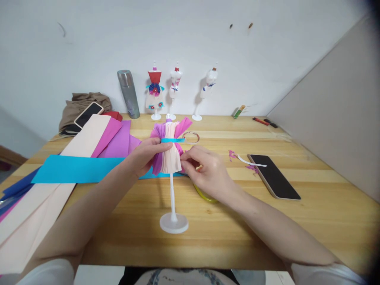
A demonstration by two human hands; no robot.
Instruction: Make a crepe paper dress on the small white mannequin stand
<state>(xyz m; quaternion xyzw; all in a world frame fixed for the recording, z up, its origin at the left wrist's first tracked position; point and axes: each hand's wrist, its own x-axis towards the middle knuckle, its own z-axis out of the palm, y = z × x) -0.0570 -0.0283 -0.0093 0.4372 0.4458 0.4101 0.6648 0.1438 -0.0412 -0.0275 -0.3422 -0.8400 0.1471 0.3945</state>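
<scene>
A small dress form on a white stand (173, 222) stands upright before me, wearing a pleated cream paper dress (171, 158) with purple and pink paper at its sides. A blue paper band (172, 140) crosses its waist. My left hand (148, 154) grips the dress at the waist from the left, thumb over the front. On the right, my right hand (206, 170) is closed in a pinch at the pink edge of the skirt; what lies between its fingertips is too small to make out. A yellow ring-shaped thing (208, 198) is partly hidden beneath this hand.
Crepe paper strips (77, 168) cover the left side. Along the wall stand a bottle (129, 95) and decorated dress forms (154, 89). A tape roll (191, 137) lies behind my right hand; a phone (274, 176) and purple scraps (252, 169) lie to the right.
</scene>
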